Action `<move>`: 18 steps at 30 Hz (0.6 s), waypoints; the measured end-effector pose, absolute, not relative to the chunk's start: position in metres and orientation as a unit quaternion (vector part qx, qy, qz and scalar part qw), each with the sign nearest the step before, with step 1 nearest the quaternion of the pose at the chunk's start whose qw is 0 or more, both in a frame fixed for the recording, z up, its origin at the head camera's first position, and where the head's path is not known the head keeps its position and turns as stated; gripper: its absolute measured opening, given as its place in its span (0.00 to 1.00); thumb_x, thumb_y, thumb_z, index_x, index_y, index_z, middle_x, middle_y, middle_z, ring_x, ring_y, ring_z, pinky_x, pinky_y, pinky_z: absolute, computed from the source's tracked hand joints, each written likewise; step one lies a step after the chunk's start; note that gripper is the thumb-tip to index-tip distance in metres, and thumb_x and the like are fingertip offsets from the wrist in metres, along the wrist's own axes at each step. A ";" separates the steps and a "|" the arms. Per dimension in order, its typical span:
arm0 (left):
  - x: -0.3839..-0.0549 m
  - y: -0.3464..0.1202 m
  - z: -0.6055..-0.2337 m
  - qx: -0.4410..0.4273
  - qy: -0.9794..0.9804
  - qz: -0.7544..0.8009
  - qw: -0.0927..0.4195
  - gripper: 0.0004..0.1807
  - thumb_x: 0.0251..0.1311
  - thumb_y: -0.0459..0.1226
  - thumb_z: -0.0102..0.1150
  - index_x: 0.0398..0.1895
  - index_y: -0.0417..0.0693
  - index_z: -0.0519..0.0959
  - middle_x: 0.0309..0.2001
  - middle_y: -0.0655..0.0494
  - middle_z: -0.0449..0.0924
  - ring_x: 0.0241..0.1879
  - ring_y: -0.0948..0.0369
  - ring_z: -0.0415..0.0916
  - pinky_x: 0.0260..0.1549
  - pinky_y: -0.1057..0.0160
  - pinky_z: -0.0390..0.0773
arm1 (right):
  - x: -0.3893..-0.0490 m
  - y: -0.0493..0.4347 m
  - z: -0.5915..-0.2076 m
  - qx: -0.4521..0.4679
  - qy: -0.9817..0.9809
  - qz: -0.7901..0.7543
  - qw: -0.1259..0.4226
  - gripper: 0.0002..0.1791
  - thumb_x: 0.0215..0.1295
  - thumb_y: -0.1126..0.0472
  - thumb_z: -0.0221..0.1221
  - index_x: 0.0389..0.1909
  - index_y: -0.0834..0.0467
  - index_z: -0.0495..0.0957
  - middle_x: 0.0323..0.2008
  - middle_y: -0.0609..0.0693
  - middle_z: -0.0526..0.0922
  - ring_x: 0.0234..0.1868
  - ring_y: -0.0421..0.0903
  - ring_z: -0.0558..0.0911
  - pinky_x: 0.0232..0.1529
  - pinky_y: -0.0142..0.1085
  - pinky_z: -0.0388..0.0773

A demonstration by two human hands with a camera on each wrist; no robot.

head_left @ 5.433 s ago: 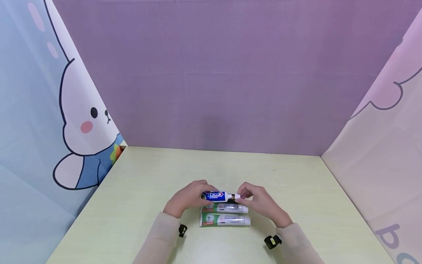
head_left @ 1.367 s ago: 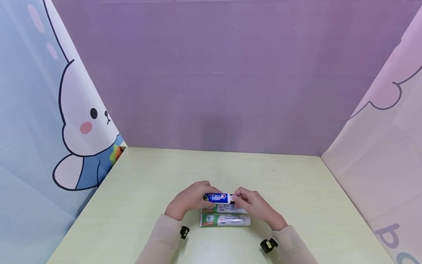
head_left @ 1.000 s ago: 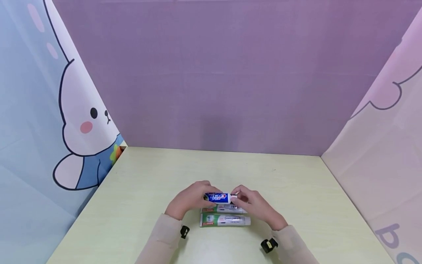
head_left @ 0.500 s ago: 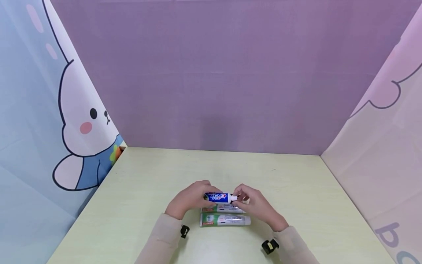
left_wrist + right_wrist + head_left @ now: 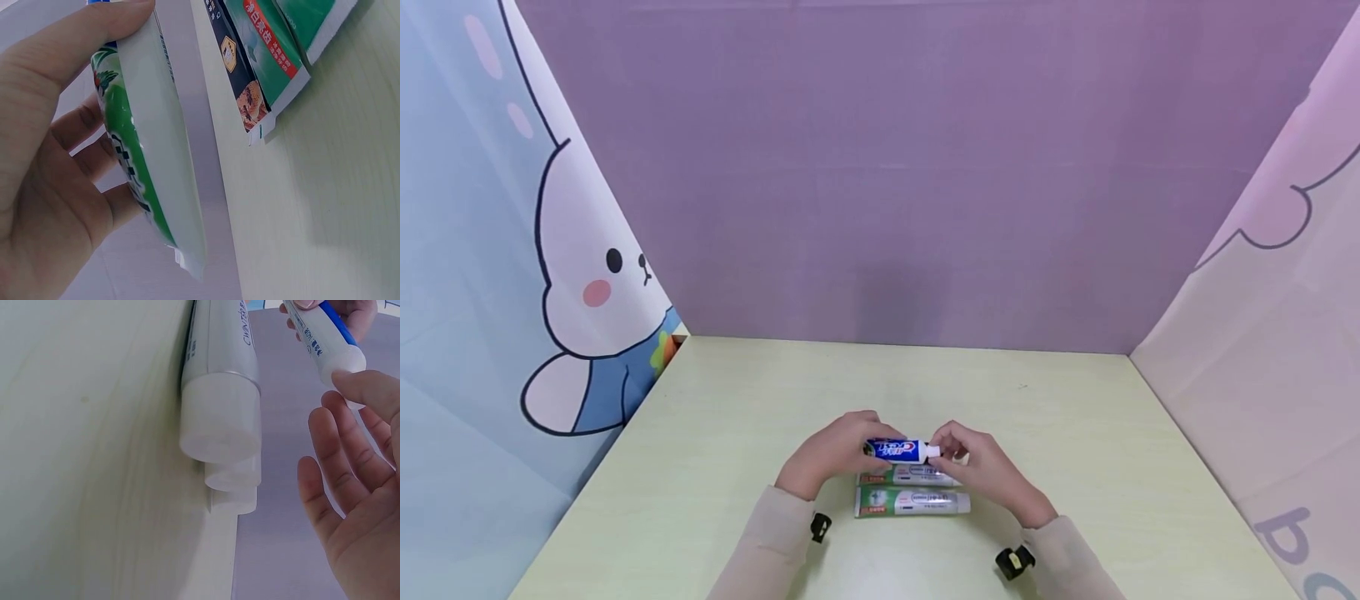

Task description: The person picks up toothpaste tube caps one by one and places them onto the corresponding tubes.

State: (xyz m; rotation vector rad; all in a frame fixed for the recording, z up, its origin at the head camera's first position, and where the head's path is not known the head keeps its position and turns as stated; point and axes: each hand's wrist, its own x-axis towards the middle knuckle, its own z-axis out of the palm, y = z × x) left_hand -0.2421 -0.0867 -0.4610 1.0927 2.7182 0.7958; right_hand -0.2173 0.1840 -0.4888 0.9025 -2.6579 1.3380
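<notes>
My left hand (image 5: 831, 454) grips a blue and white Crest toothpaste tube (image 5: 897, 451), held sideways above the table. In the left wrist view the tube's flat white and green tail end (image 5: 153, 144) hangs past the thumb. At the other end, the thumb and fingertips of my right hand (image 5: 992, 471) pinch the white cap (image 5: 933, 451); the other fingers stand loose in the right wrist view. Two green and white toothpaste tubes (image 5: 917, 502) lie side by side just below. A black tube (image 5: 230, 59) beside them is mostly hidden from the head view.
The pale wooden table (image 5: 760, 383) ends at a purple back panel (image 5: 910, 208). A curtain with a cartoon rabbit (image 5: 598, 275) hangs on the left, a pink and white one (image 5: 1285, 333) on the right. Black straps (image 5: 1015, 563) sit at both wrists.
Since the oldest frame, the Crest tube has shifted slightly right and my right hand slightly left. My right fingers covered the cap about a second ago; now they sit farther out and the cap shows.
</notes>
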 end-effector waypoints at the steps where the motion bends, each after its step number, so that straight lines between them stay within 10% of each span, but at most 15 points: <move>1: -0.242 -0.086 -0.461 0.359 0.895 0.260 0.053 0.22 0.57 0.42 0.73 0.57 0.60 0.84 0.41 0.69 0.79 0.38 0.69 0.73 0.41 0.70 0.77 | -0.217 0.185 -0.488 0.291 -0.854 0.431 0.015 0.09 0.66 0.60 0.66 0.44 0.49 0.78 0.34 0.38 0.81 0.36 0.39 0.79 0.40 0.34 0.79; 18: -0.240 -0.085 -0.460 0.365 0.891 0.267 0.048 0.21 0.58 0.41 0.73 0.56 0.60 0.84 0.42 0.69 0.79 0.38 0.69 0.73 0.42 0.70 0.77 | -0.217 0.190 -0.491 0.285 -0.851 0.441 -0.025 0.08 0.75 0.51 0.55 0.44 0.49 0.79 0.36 0.45 0.84 0.35 0.41 0.79 0.39 0.34 0.78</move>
